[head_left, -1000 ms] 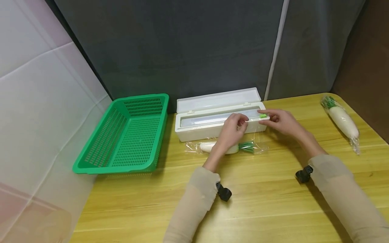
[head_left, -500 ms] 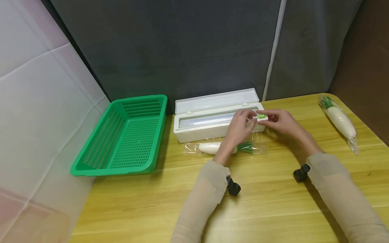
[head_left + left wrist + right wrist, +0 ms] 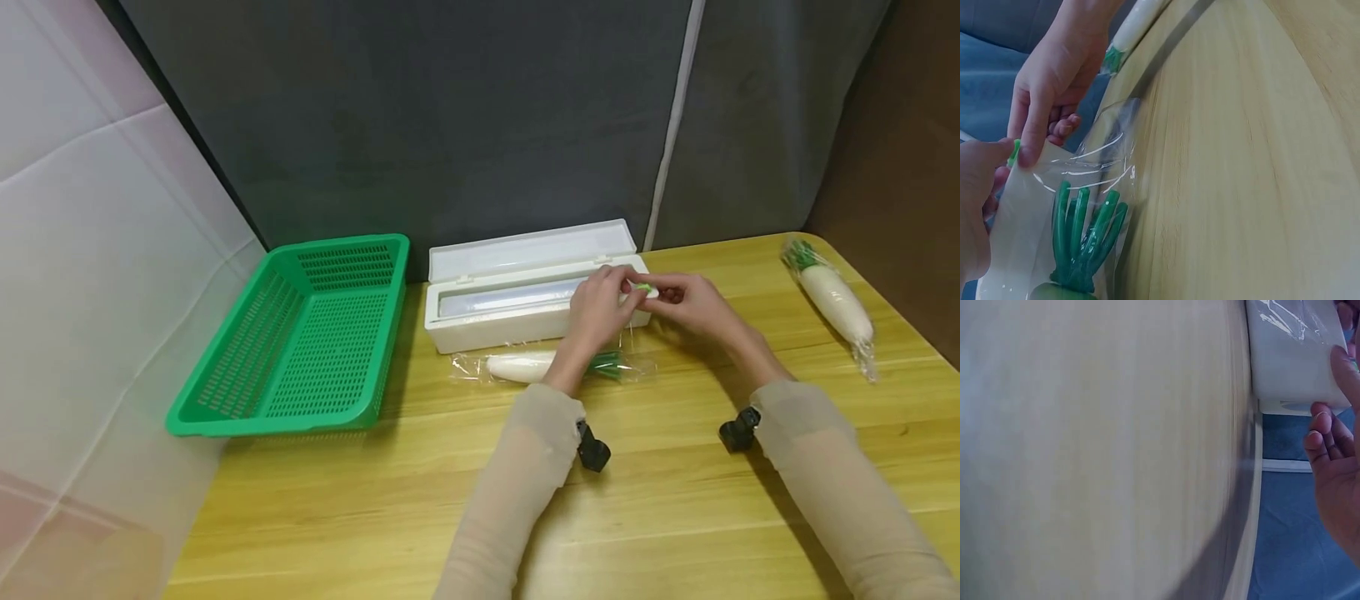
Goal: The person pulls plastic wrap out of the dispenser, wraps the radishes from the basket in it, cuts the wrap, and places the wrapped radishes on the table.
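Note:
A long white cling film dispenser [image 3: 495, 325] stands at the back of the table with its lid [image 3: 532, 250] swung up. My left hand [image 3: 597, 308] pinches the small green slide cutter [image 3: 643, 287] at the dispenser's right end. Thumb and fingers of my right hand [image 3: 693, 304] grip that same end, from front and back. In the right wrist view the right hand [image 3: 1338, 456] is at the corner of the box [image 3: 1297, 362]. Clear film hangs over the front. Just before the dispenser lies a film-wrapped white radish [image 3: 517, 367], its green leaves [image 3: 1085, 231] near in the left wrist view.
A green plastic basket [image 3: 367, 417] stands on the left of the wooden table [image 3: 660, 517]. Another wrapped white radish [image 3: 836, 304] lies at the far right. A dark grey curtain [image 3: 420, 108] rises right behind the dispenser.
My left hand has slid right along the dispenser's front edge to the green slide cutter, close against my right hand. The right hand has kept its hold on the end.

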A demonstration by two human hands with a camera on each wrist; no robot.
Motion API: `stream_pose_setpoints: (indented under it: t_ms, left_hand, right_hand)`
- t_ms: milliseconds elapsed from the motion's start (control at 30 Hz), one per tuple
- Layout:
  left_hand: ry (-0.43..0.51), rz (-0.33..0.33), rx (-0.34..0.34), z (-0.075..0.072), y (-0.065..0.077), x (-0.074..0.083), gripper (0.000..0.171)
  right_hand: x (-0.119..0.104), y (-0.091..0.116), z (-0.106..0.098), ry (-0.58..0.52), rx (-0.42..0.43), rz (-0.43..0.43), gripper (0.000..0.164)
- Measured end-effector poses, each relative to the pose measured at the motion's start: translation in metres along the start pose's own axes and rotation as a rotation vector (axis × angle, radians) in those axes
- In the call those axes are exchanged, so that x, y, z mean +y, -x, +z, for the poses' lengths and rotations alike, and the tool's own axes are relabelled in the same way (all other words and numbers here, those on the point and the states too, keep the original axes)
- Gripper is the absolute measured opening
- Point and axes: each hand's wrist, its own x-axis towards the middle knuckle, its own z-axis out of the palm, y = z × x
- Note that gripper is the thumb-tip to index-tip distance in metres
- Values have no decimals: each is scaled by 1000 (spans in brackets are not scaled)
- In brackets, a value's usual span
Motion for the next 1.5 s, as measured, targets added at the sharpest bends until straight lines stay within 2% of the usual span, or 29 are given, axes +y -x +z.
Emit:
stream_pose_setpoints:
  t_ms: [300, 533, 800, 1067, 1233, 1500]
  left_hand:
    - [61, -59, 46, 8, -3, -1, 17]
    - [113, -90, 54, 9, -4, -2, 16]
    - [108, -111, 60, 8, -2, 0, 14]
    - [126, -111, 77, 9, -2, 1, 14]
    - [130, -90, 85, 8, -2, -1, 12]
    - [243, -49, 85, 6, -2, -9, 7]
  right_hand:
    - [2, 0, 1, 4, 9, 34, 45]
    - [-1, 1, 0, 12, -7, 66, 47]
    - [0, -1, 1, 8, -4, 96, 46]
    - [0, 1, 0, 17, -5, 86, 46]
    - [-2, 1, 0, 16, -7, 64, 44]
    - [-1, 0, 1, 26, 8, 55, 43]
